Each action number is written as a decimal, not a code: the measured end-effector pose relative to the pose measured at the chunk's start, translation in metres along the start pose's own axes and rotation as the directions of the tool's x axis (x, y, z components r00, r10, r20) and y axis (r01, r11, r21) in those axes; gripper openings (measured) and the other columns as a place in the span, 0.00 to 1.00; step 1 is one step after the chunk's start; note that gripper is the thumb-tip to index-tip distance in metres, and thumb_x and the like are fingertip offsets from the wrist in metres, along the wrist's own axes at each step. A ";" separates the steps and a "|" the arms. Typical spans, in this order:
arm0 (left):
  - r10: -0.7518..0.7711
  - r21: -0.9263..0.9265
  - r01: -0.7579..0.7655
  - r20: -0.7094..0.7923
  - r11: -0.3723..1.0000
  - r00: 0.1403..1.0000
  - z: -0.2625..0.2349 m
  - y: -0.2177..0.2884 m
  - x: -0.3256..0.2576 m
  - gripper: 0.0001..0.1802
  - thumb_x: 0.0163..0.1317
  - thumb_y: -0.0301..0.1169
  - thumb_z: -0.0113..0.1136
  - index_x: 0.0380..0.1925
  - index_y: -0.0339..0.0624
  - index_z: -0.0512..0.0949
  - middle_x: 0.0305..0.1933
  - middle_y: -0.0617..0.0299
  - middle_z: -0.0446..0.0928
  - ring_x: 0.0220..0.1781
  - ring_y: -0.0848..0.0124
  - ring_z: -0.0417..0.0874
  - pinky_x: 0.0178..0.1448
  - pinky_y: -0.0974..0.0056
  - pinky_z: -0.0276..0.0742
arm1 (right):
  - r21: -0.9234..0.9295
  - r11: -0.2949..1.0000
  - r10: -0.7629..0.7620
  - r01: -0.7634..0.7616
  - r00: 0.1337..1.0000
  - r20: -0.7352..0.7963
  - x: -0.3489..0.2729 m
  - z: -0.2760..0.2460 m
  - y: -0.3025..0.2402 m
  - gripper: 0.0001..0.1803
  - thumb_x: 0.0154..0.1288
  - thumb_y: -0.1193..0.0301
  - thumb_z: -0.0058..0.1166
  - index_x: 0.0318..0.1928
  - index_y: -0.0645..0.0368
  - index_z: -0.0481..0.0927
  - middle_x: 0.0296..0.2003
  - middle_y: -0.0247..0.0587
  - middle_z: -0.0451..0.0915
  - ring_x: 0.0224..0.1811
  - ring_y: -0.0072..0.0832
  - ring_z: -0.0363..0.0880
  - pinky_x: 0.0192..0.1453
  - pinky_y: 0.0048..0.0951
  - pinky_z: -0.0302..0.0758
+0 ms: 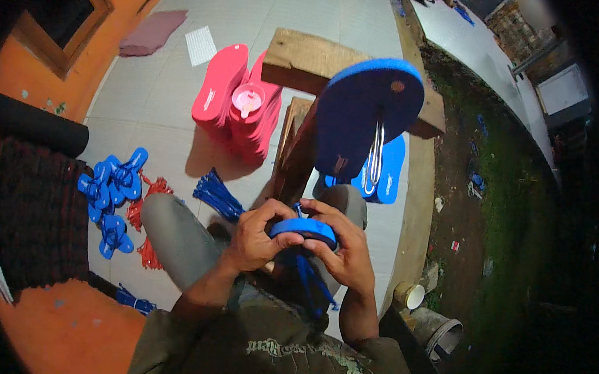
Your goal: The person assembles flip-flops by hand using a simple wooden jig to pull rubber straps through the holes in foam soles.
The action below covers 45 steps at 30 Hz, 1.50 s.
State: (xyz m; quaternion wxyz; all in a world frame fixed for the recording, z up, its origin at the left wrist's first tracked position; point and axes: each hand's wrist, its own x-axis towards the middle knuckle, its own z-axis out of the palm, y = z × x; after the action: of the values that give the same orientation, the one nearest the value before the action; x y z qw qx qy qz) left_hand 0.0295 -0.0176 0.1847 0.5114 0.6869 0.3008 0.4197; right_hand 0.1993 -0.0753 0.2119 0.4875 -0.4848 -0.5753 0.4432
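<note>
In front of my lap, both hands grip a blue flip-flop sole (304, 225), bending it so its edge faces me. My left hand (258, 235) wraps its left end, thumb below. My right hand (345, 242) pinches the right end, with fingers over the top. A blue strap (308, 281) hangs beneath the sole between my hands, and a small blue piece pokes up at its top. Just beyond stands a wooden stand (320, 57) bearing a larger dark-faced sole with a blue edge (370, 109). A bent metal loop (377, 157) hangs against that sole.
Stacked pink soles (219, 83) carry a pink cup (249, 98). Blue soles (392, 172) lie behind the stand. Blue straps (216, 195), red straps (156, 188) and blue flip-flops (113, 180) lie left. A wooden edge (417, 228) borders the tiled floor at right; buckets (446, 335) stand beyond it.
</note>
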 end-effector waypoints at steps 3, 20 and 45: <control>0.011 -0.003 -0.011 0.025 1.000 1.000 -0.002 -0.005 -0.013 0.20 0.50 0.44 0.64 0.30 0.37 0.74 0.28 0.56 0.75 0.30 0.66 0.78 0.35 0.67 0.73 | 0.288 0.956 0.062 -0.048 0.997 -0.039 -0.012 0.021 0.020 0.14 0.51 0.74 0.59 0.39 0.66 0.75 0.51 0.49 0.72 0.51 0.34 0.72 0.53 0.28 0.67; 0.268 0.310 -0.251 -0.012 0.917 0.963 -0.020 0.021 -0.026 0.17 0.48 0.40 0.66 0.24 0.37 0.75 0.21 0.59 0.74 0.20 0.69 0.76 0.25 0.68 0.69 | 0.182 0.971 0.157 -0.158 0.987 0.018 -0.027 0.043 0.020 0.13 0.59 0.71 0.53 0.41 0.66 0.69 0.50 0.48 0.73 0.46 0.22 0.71 0.50 0.24 0.68; 0.252 0.186 -0.235 -0.070 0.954 0.965 -0.022 0.006 -0.018 0.15 0.42 0.36 0.70 0.23 0.40 0.76 0.21 0.60 0.75 0.21 0.67 0.77 0.25 0.68 0.70 | 0.250 0.962 0.107 -0.112 0.994 0.032 -0.009 0.041 0.020 0.15 0.50 0.73 0.61 0.35 0.65 0.69 0.49 0.50 0.73 0.49 0.28 0.72 0.51 0.26 0.67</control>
State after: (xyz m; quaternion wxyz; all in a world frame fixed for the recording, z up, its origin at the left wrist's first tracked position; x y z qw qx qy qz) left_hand 0.0019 -0.0244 0.1886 0.3785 0.7409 0.2733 0.4828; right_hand 0.1612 -0.0827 0.1859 0.5145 -0.4464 -0.4911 0.5430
